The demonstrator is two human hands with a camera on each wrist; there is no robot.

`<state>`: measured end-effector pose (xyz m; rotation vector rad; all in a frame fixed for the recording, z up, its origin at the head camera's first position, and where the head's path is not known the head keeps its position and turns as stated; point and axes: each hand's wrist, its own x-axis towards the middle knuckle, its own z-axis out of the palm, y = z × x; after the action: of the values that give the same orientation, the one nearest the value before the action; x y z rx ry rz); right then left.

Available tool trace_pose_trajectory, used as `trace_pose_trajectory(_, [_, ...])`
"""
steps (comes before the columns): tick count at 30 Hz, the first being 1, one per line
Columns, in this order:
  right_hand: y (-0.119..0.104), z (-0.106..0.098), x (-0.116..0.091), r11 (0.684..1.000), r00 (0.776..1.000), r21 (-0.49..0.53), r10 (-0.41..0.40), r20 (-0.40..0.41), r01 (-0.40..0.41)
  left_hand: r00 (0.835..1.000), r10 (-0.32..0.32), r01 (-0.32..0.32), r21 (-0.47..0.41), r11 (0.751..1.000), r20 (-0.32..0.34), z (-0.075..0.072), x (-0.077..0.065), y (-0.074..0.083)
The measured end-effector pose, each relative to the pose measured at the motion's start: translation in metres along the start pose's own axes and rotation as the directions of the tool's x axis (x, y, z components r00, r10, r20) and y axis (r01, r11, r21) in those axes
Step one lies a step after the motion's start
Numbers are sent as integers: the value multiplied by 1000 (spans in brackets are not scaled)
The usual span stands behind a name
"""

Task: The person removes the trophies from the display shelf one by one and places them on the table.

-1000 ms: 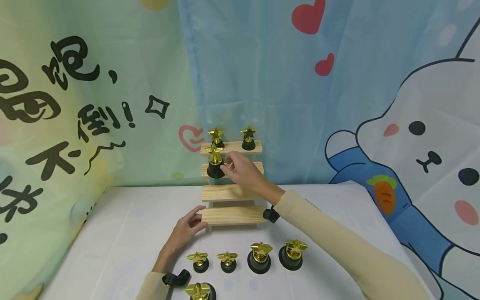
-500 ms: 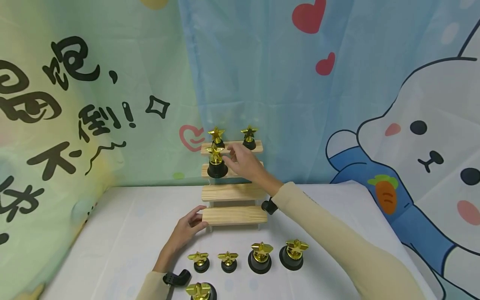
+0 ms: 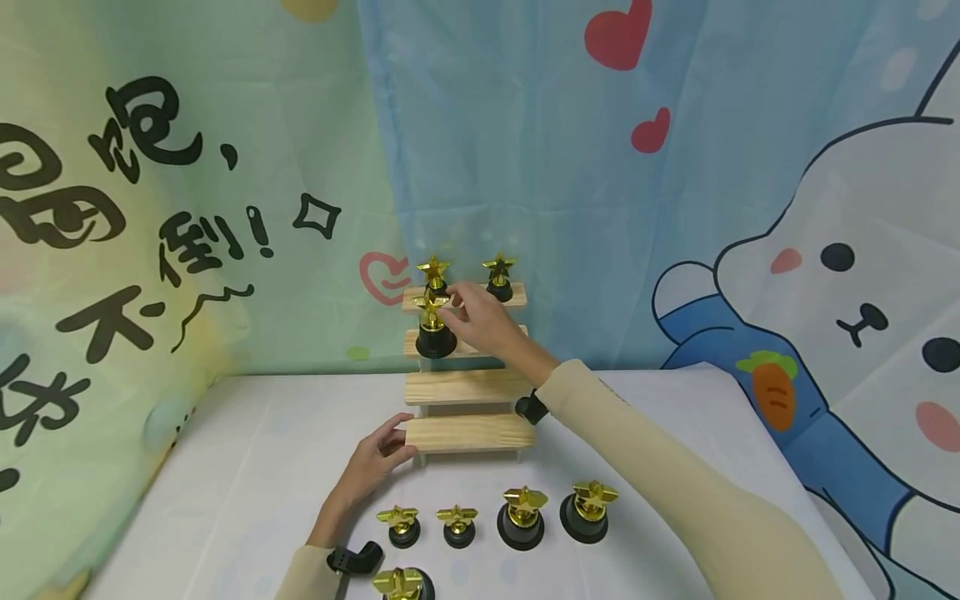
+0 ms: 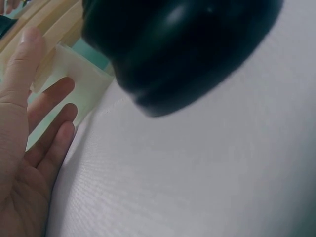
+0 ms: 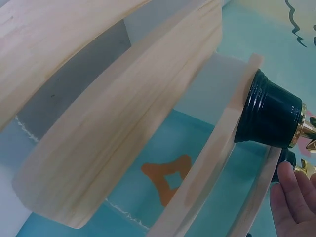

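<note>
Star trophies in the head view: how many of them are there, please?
8: two trophies on the top shelf, one on the second shelf, five on the table. The right hand may hide more.

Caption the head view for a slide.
Right hand beside a star trophy on the second-highest shelf; left hand at one end of the bottom shelf.

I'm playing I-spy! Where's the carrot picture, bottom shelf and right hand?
Carrot picture (image 3: 773, 397): head view, orange body.
Bottom shelf (image 3: 470, 432): head view, wooden top.
Right hand (image 3: 486, 321): head view, back of the hand.

Cartoon backdrop (image 3: 495, 158) behind white table (image 3: 262, 467)
</note>
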<state>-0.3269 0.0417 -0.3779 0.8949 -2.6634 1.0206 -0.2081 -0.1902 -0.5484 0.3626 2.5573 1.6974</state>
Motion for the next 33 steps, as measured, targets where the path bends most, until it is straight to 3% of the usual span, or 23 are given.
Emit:
trace_pose_trajectory(4, [-2, 1, 2, 1000, 1000, -13, -5, 7, 5, 1000, 22, -22, -5, 1000, -14, 3, 5, -20])
trace_pose_trajectory(6, [-3, 2, 2, 1000, 1000, -19, -9, 5, 9, 999, 37, -37, -19, 999, -11, 2, 6, -23])
trace_pose_trajectory(23, [-3, 8, -1, 997, 998, 68, -45, -39, 47, 998, 60, -60, -55, 997, 4, 0, 4, -27])
trace_pose_trajectory(33, [-3, 3, -5, 996, 996, 66, -54, -68, 59, 999, 47, -47, -74, 996, 2, 0, 6, -26])
